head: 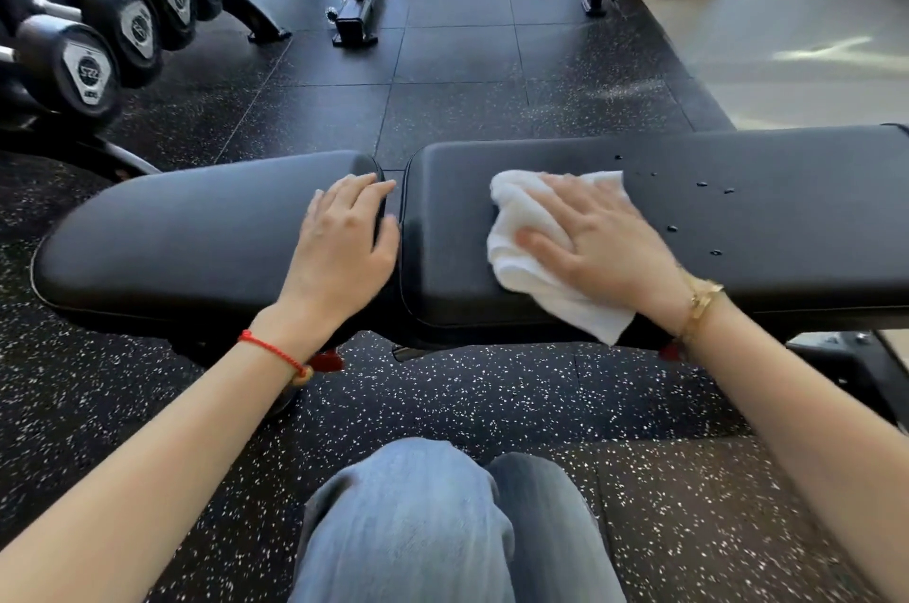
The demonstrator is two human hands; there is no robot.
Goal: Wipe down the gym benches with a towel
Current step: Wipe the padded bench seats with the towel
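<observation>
- Bench (787,233): black, two pads w/ a gap btwn them, lying across in front of the knees (442,528).
- Towel (526,228): white, bunched, on the bench's long pad just right of the gap.
- Right hand (595,238): flat on towel, fingers spread, pressing.
- Left hand (344,238): on bench's short pad at the gap, fingers relaxed, holding nothing.
- Droplets (713,189) on bench right of towel.
- Dumbbells (88,71) far left, beyond the bench.

The worktop (787,228) lies bare to the right of the towel (531,228), dotted only with droplets (702,185). The left hand (344,243) blocks the gap between its 2 pads; a dumbbell rack (98,37) crowds the far left.
</observation>
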